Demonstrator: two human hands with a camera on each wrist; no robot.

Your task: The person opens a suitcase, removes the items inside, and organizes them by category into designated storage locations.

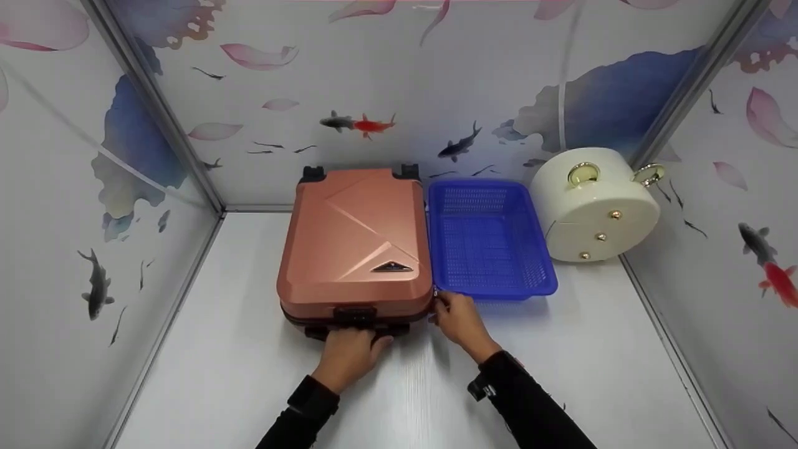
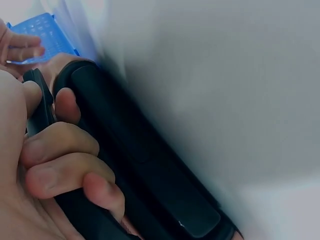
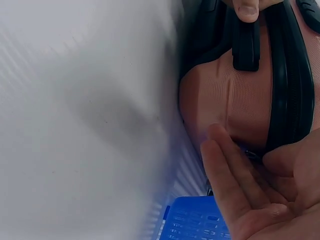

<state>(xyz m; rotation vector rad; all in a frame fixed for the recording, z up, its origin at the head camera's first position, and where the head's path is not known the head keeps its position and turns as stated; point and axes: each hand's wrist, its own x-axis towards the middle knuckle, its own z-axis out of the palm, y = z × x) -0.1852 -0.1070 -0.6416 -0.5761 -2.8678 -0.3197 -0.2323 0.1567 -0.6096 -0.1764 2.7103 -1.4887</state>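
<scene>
A rose-gold hard-shell suitcase (image 1: 361, 231) lies flat on the white surface, its wheels toward the back wall. My left hand (image 1: 349, 355) grips the black carry handle (image 2: 87, 215) on its near side, fingers curled round it in the left wrist view. At the suitcase's near right corner, my right hand (image 1: 460, 321) pinches a small metal zipper pull (image 3: 251, 154) between thumb and index finger, partly hidden by the fingers. The black zipper band (image 3: 290, 80) runs round the shell's side. The other right fingers stretch along the shell.
Right of the suitcase, close beside it, stands a blue plastic basket (image 1: 546, 284). Farther right, a cream rounded case (image 1: 586, 206) with gold rings and knobs leans by the corner. Printed wall panels (image 1: 399, 75) enclose the back and sides.
</scene>
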